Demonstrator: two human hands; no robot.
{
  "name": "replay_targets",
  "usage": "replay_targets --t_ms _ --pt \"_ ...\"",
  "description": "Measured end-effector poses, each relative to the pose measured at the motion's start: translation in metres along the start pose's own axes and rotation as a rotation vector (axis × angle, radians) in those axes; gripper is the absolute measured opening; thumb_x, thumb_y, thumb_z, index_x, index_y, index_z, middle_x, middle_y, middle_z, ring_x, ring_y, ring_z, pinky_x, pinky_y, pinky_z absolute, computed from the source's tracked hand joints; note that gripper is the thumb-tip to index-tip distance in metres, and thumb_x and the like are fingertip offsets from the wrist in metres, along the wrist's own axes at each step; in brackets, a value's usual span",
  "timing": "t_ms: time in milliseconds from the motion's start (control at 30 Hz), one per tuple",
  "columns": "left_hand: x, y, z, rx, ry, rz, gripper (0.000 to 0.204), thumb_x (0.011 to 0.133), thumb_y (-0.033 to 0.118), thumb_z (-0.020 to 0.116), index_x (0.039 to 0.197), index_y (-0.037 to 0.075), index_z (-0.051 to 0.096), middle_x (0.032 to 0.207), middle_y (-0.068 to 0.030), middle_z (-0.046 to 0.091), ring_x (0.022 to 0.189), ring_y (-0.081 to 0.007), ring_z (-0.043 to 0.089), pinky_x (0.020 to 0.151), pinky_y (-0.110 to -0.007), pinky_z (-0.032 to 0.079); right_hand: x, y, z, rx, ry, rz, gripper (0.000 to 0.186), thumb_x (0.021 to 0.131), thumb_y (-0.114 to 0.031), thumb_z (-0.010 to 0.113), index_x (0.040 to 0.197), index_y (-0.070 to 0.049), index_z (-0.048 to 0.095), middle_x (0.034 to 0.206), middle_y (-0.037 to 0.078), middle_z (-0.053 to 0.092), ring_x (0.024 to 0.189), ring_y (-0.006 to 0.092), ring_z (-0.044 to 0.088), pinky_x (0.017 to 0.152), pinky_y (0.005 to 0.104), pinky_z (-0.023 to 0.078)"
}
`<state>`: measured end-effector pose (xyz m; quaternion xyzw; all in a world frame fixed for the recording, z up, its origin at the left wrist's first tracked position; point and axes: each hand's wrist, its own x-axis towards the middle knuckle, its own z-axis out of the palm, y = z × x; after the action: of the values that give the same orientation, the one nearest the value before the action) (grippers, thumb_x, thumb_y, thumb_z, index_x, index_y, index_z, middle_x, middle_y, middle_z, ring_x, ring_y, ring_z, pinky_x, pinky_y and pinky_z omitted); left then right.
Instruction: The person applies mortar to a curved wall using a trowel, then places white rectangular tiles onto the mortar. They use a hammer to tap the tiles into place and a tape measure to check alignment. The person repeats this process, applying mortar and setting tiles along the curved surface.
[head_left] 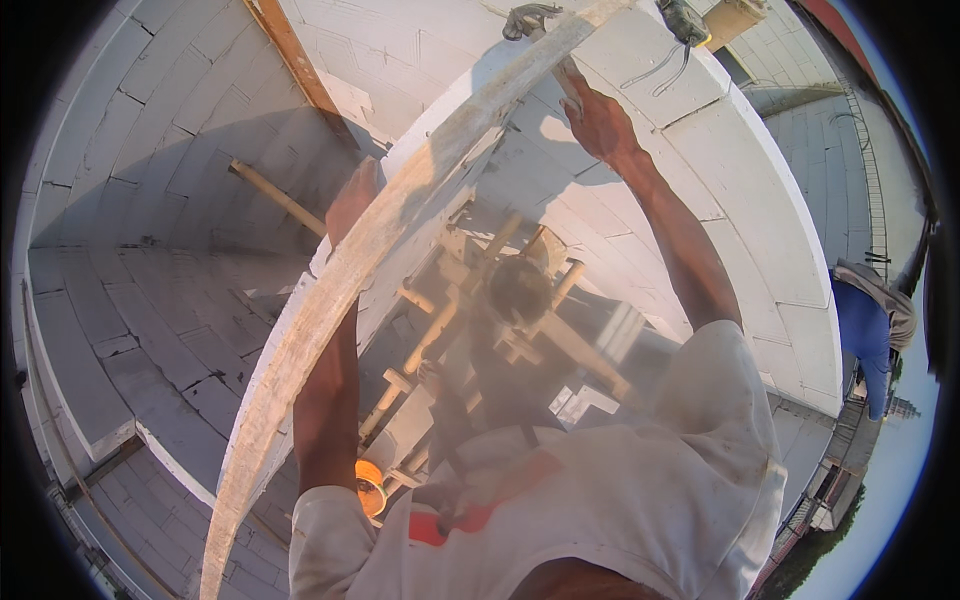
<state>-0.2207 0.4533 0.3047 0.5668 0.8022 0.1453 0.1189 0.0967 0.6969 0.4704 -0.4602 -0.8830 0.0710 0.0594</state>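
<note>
A long, pale wooden plank [330, 300] runs from the lower left up to the top centre, lying along the rim of a curved white block wall [740, 200]. My left hand [352, 200] grips the plank about midway, its fingers partly hidden behind the wood. My right hand [597, 118] is stretched out far ahead, and its fingers close on the plank's far end. Both arms are extended over the wall's top.
A power tool with a cable [685, 22] lies on the wall top at the far end. Wooden scaffold poles [500, 300] stand below inside the curve, with an orange object [370, 487] near my left elbow. Another person in blue [868, 335] bends over at the right.
</note>
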Motion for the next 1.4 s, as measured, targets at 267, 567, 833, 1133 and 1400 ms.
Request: replay_targets --t_ms 267,567,833,1133,1400 --pt "-0.016 0.017 -0.045 -0.211 0.062 -0.010 0.055 0.093 0.023 0.062 0.144 0.007 0.049 0.143 -0.0164 0.060 0.129 -0.0346 0.060 0.106 -0.044 0.051 -0.009 -0.007 0.025 0.205 0.131 -0.094 0.056 0.101 -0.027 0.061 0.152 -0.012 0.044 0.117 0.031 0.069 0.110 0.0499 0.067 0.096 0.0520 0.055" --pt "-0.030 0.046 -0.071 -0.048 0.115 -0.026 0.058 0.087 0.023 0.072 0.136 0.000 0.052 0.120 -0.0226 0.067 0.117 -0.0355 0.067 0.095 -0.045 0.056 -0.059 -0.048 0.043 0.241 0.127 -0.212 0.057 0.102 -0.026 0.061 0.152 -0.005 0.044 0.113 0.029 0.072 0.103 0.0417 0.073 0.093 0.0454 0.056" --pt "-0.045 -0.001 -0.071 -0.128 0.180 0.047 0.072 0.091 0.041 0.073 0.149 0.005 0.046 0.134 -0.0263 0.061 0.126 -0.0416 0.061 0.111 -0.057 0.042 -0.099 -0.094 0.017 0.440 -0.006 -0.155 0.062 0.102 -0.026 0.066 0.155 -0.005 0.043 0.075 0.006 0.063 0.057 0.0118 0.056 0.056 0.0294 0.050" --pt "-0.109 -0.115 -0.091 -0.310 0.044 -0.507 0.087 0.086 0.050 0.080 0.148 -0.001 0.046 0.146 -0.0285 0.053 0.139 -0.0448 0.049 0.115 -0.070 0.031 -0.155 -0.155 0.045 0.265 -0.062 -0.332 0.069 0.101 -0.017 0.060 0.162 -0.031 0.031 0.121 0.025 0.070 0.104 0.0470 0.068 0.087 0.0503 0.054" --pt "-0.125 -0.054 -0.114 -0.142 0.166 -0.710 0.059 0.089 0.047 0.073 0.132 0.008 0.059 0.136 -0.0219 0.061 0.132 -0.0427 0.057 0.116 -0.072 0.025 -0.202 -0.196 0.054 0.325 0.020 -0.329 0.062 0.102 -0.021 0.062 0.157 -0.009 0.037 0.106 0.028 0.071 0.091 0.0438 0.071 0.081 0.0475 0.054"
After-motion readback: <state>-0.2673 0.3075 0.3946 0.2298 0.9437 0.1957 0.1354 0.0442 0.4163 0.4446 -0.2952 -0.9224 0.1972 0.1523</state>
